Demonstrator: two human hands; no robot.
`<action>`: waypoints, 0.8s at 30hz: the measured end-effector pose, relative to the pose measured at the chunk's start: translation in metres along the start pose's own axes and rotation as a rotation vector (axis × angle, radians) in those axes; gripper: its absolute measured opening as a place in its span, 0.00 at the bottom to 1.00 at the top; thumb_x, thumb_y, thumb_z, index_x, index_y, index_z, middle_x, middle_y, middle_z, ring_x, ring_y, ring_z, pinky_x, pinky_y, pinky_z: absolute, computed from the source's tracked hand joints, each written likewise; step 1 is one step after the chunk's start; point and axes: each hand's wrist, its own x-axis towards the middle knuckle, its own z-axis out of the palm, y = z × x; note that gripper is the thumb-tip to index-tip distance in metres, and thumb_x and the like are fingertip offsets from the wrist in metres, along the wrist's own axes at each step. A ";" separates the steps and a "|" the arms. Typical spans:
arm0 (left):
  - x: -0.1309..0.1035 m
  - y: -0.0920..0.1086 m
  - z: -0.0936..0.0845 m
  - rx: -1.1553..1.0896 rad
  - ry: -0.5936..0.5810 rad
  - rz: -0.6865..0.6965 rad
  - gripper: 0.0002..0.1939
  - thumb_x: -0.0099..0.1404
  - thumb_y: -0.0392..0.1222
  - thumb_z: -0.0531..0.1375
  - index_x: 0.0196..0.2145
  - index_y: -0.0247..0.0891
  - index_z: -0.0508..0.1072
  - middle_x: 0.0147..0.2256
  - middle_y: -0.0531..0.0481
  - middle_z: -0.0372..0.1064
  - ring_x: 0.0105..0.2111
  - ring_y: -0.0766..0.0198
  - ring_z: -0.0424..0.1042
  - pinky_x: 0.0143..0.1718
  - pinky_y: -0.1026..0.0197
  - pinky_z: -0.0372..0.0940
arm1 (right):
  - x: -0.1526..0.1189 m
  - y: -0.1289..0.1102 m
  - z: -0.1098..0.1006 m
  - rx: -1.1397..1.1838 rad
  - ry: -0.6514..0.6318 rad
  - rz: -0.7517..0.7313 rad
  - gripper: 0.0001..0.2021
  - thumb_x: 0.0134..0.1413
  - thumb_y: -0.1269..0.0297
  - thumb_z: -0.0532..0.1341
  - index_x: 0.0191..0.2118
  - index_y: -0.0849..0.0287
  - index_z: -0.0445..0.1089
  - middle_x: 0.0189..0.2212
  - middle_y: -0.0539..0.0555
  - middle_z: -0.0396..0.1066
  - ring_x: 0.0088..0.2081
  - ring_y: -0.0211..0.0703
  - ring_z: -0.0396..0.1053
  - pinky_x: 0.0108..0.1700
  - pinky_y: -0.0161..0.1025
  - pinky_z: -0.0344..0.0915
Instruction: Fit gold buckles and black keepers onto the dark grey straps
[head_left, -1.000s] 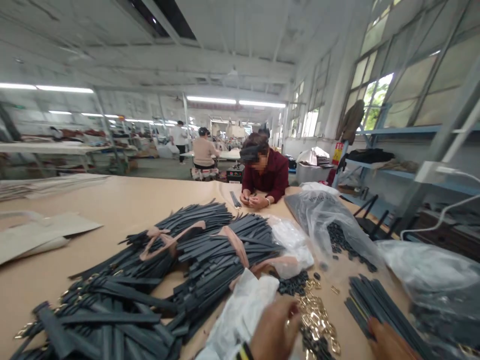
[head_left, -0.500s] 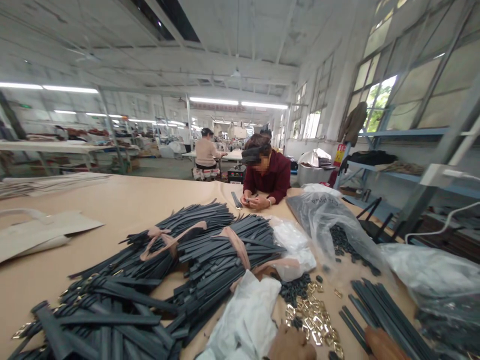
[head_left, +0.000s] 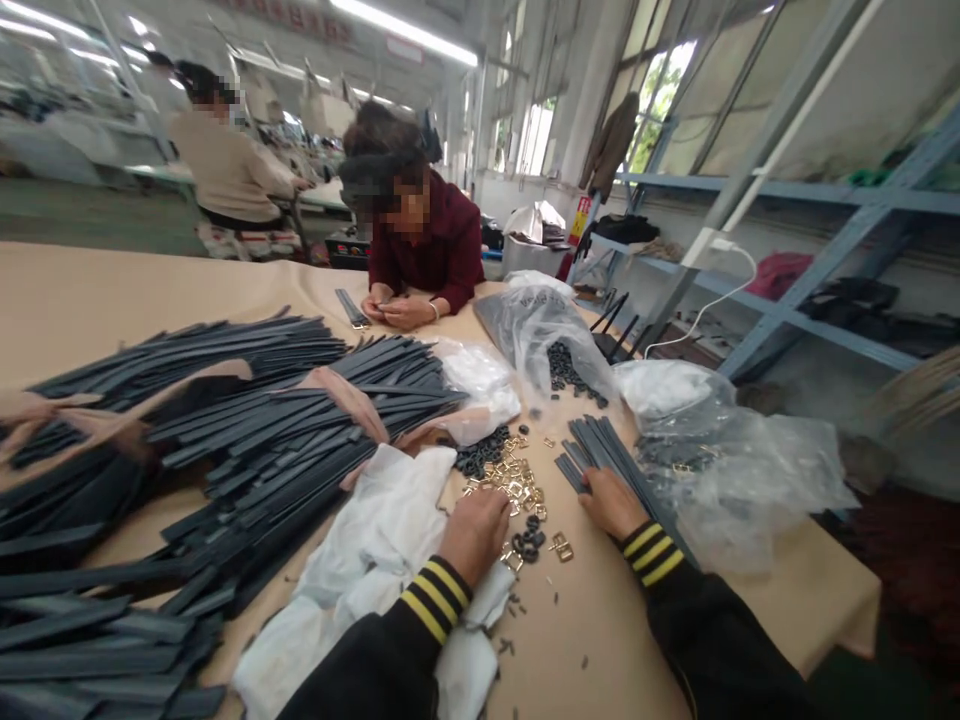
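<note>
My left hand [head_left: 474, 535] is closed at the near edge of a loose pile of gold buckles [head_left: 529, 492], fingers curled down. What it holds, if anything, is hidden under the fingers. My right hand [head_left: 613, 503] lies at the near left side of a row of black straps [head_left: 609, 447], its fingers bent over the end of a strap. Small black loops [head_left: 529, 540] and a gold buckle [head_left: 561, 546] rest on the table between my hands. More black loops [head_left: 481, 455] are heaped behind the buckles.
Black strap bundles [head_left: 300, 430] tied with pinkish cloth cover the left side. A crumpled white bag [head_left: 375, 540] lies beside my left arm. Clear plastic bags [head_left: 525, 320] stand behind and to the right. Across the table, a person in maroon [head_left: 442, 240] leans over small parts.
My view has turned right and down, so both forearms now show. My left hand sits at the buckles, and my right hand remains at the strap row.
</note>
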 end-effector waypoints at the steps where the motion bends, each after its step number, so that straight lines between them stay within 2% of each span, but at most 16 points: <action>1: -0.001 -0.001 0.001 -0.020 0.014 0.009 0.13 0.63 0.37 0.43 0.29 0.35 0.65 0.27 0.47 0.65 0.29 0.64 0.63 0.33 0.61 0.58 | -0.001 0.000 0.001 0.000 0.009 0.012 0.10 0.46 0.70 0.55 0.38 0.63 0.65 0.35 0.59 0.67 0.40 0.45 0.66 0.41 0.38 0.59; 6: -0.002 -0.002 -0.001 -0.072 0.040 -0.005 0.12 0.62 0.37 0.44 0.30 0.35 0.65 0.28 0.47 0.65 0.30 0.63 0.64 0.34 0.61 0.60 | -0.012 -0.007 -0.002 0.006 0.030 0.003 0.12 0.49 0.67 0.53 0.41 0.61 0.65 0.37 0.57 0.66 0.40 0.43 0.66 0.41 0.36 0.59; 11: -0.002 -0.001 -0.001 -0.104 0.055 -0.021 0.12 0.62 0.37 0.44 0.29 0.36 0.65 0.28 0.48 0.65 0.30 0.64 0.64 0.33 0.62 0.61 | -0.014 -0.022 -0.003 -0.012 0.044 0.004 0.11 0.50 0.70 0.50 0.38 0.62 0.66 0.38 0.62 0.64 0.40 0.48 0.64 0.38 0.40 0.59; 14: -0.003 -0.002 0.000 -0.105 0.075 -0.021 0.12 0.62 0.37 0.43 0.30 0.36 0.65 0.28 0.48 0.65 0.29 0.64 0.64 0.33 0.62 0.61 | -0.007 -0.024 -0.003 0.017 0.005 0.002 0.09 0.47 0.74 0.51 0.34 0.63 0.66 0.34 0.62 0.66 0.37 0.49 0.65 0.37 0.42 0.59; 17: -0.004 -0.002 0.000 -0.141 0.101 -0.029 0.12 0.62 0.37 0.43 0.30 0.36 0.65 0.28 0.47 0.65 0.29 0.64 0.64 0.32 0.61 0.61 | -0.002 -0.020 -0.007 0.086 -0.049 -0.032 0.06 0.41 0.76 0.53 0.26 0.61 0.65 0.26 0.57 0.68 0.32 0.45 0.66 0.35 0.40 0.59; 19: -0.003 0.000 -0.002 -0.222 0.113 -0.053 0.12 0.62 0.38 0.44 0.29 0.36 0.65 0.27 0.48 0.65 0.29 0.64 0.63 0.32 0.61 0.60 | -0.004 -0.022 -0.012 0.138 -0.059 -0.078 0.04 0.41 0.75 0.53 0.23 0.61 0.62 0.25 0.55 0.67 0.31 0.43 0.65 0.35 0.39 0.59; 21: -0.001 0.001 -0.005 -0.374 0.132 -0.136 0.10 0.61 0.40 0.46 0.29 0.36 0.65 0.27 0.49 0.65 0.28 0.65 0.63 0.32 0.62 0.60 | -0.010 -0.031 -0.019 0.198 -0.064 -0.139 0.03 0.44 0.73 0.52 0.24 0.60 0.60 0.25 0.54 0.67 0.31 0.40 0.65 0.34 0.37 0.60; 22: 0.000 0.001 -0.007 -0.485 0.135 -0.202 0.10 0.61 0.42 0.47 0.30 0.36 0.65 0.26 0.50 0.65 0.27 0.66 0.64 0.31 0.62 0.60 | -0.013 -0.038 -0.022 0.285 -0.099 -0.173 0.02 0.46 0.71 0.51 0.26 0.60 0.58 0.25 0.53 0.67 0.29 0.39 0.66 0.32 0.36 0.61; 24: 0.002 -0.001 -0.012 -0.774 0.117 -0.352 0.12 0.59 0.47 0.50 0.32 0.36 0.65 0.25 0.51 0.65 0.23 0.68 0.63 0.25 0.64 0.60 | -0.018 -0.057 -0.028 0.583 -0.260 -0.230 0.02 0.49 0.66 0.51 0.29 0.59 0.55 0.23 0.49 0.67 0.25 0.36 0.66 0.28 0.34 0.62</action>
